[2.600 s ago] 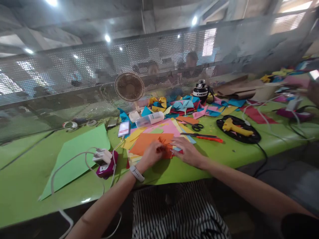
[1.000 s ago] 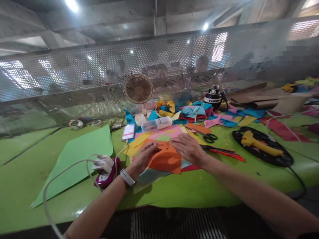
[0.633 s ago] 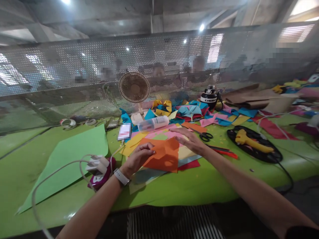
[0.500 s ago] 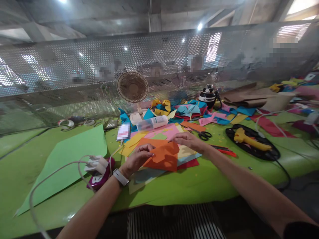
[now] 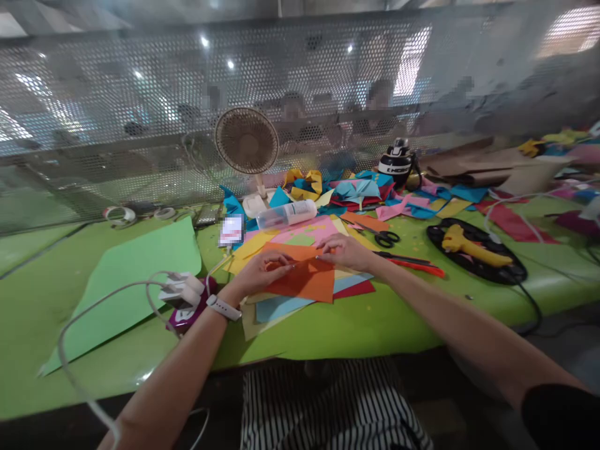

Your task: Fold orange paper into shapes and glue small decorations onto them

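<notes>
Head view: left hand (image 5: 260,273) and right hand (image 5: 347,251) are pinching orange paper (image 5: 307,285) near the front edge of the counter (image 5: 309,340), its shaping apparently unfinished; folded paper pieces (image 5: 360,189), seemingly done, are lying toward the back edge.

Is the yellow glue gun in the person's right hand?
No, the yellow glue gun lies on the black tray, while the right hand is at the orange paper.

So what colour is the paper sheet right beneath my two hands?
Orange. The paper sheet shows best in the head view.
</notes>
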Demonstrator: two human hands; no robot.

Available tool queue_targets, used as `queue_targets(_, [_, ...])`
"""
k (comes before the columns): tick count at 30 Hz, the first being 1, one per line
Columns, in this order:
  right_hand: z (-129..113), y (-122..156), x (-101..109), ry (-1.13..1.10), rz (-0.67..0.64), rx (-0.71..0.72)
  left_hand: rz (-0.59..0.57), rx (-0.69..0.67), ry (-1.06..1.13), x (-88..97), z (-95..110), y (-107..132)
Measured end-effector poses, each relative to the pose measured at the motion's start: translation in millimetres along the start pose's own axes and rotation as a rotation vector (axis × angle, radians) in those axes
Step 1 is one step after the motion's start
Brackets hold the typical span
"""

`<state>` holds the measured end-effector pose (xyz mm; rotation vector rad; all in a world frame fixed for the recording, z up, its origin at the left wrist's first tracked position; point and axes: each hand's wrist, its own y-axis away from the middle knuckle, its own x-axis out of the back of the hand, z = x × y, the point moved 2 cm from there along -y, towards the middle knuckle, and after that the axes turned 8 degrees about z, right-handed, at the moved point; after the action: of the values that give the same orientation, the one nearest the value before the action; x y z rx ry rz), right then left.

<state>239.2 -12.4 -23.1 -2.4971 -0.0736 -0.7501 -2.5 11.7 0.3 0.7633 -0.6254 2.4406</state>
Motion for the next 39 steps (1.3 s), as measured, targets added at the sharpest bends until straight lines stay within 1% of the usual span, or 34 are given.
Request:
queue_targets(3, [0,0,-1,0.066,0.011,0.017,-0.010,-0.023,-0.070,-0.1,-1,1])
queue_targets(6, [-2,-1,4,0.057,0.073,0.024,0.080,0.013,-0.052,4.2,-2,0])
queue_targets(8, [-2,-1,10,0.023,0.133,0.018,0.154,0.006,-0.031,7.8,-2,-1])
queue_targets(10, [0,-2,18,-0.006,0.208,-0.013,0.178,-0.014,-0.032,9.9,-3,-1])
queue_targets(12, [2,-3,28,-0.041,0.287,-0.065,0.158,-0.032,-0.044,9.7,-2,-1])
queue_targets(16, [3,-6,54,-0.190,0.470,-0.174,0.025,-0.132,-0.051,5.0,1,2])
queue_targets(18, [0,-8,71,-0.208,0.563,-0.214,-0.032,-0.164,-0.057,2.8,0,3])
queue_targets(19, [-1,-8,78,-0.199,0.582,-0.234,-0.050,-0.168,-0.061,2.1,-2,3])
queue_targets(21, [-4,-10,93,-0.174,0.566,-0.273,-0.076,-0.166,-0.058,0.9,-6,4])
queue_targets(23, [-5,-10,107,-0.132,0.517,-0.285,-0.080,-0.157,-0.045,0.2,-11,4])
queue_targets(27, [-3,-2,129,0.020,0.376,-0.276,-0.070,-0.148,-0.046,-1.3,-15,3])
queue_targets(30, [6,8,135,0.192,0.196,-0.280,-0.080,-0.118,-0.065,-2.3,-11,2])
queue_targets(32, [11,14,134,0.366,0.080,-0.271,-0.089,-0.104,-0.069,-2.9,-8,2])
queue_targets(33, [14,18,135,0.453,0.045,-0.271,-0.090,-0.101,-0.066,-3.0,-7,2])
queue_targets(34, [16,22,136,0.532,0.033,-0.276,-0.089,-0.097,-0.060,-3.1,-6,2])
queue_targets(36, [18,32,141,0.664,0.052,-0.299,-0.071,-0.089,-0.052,-2.5,-5,2])
queue_targets(39, [20,59,159,0.833,0.094,-0.353,-0.047,-0.062,-0.062,0.6,-5,1])
